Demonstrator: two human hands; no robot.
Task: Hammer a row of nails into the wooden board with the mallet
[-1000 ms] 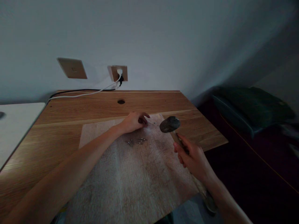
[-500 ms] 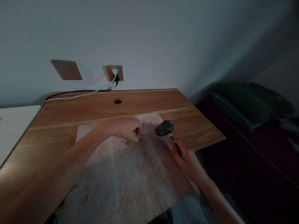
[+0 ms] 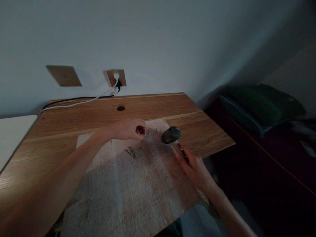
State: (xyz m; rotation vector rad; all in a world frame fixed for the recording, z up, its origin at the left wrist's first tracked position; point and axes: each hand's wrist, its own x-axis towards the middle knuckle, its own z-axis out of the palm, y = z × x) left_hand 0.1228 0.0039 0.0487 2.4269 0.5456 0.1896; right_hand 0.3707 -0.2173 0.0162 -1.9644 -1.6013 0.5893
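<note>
My right hand point(image 3: 194, 164) is wrapped round the wooden handle of a mallet point(image 3: 171, 135), whose dark, thick head hovers over the right side of a worn plywood board point(image 3: 128, 187). My left hand point(image 3: 130, 129) is closed in a pinch above the board's far part. A small shiny tip, apparently a nail point(image 3: 145, 133), shows at its fingertips; the rest of it is hidden. Several loose nails point(image 3: 132, 152) lie on the board just below this hand. Small dark dots mark the board's far edge.
The board lies on a wooden desk point(image 3: 212, 131) with a round cable hole point(image 3: 120, 108). Behind it, white and black cables point(image 3: 81, 102) run to a wall socket point(image 3: 116, 78). A white surface point(image 3: 14, 135) adjoins at left; a dark cushion point(image 3: 261, 105) lies at right.
My left hand has lifted off the loose nails and moved farther back over the board, with a small shiny piece in its fingertips. The right hand and mallet have hardly moved.
</note>
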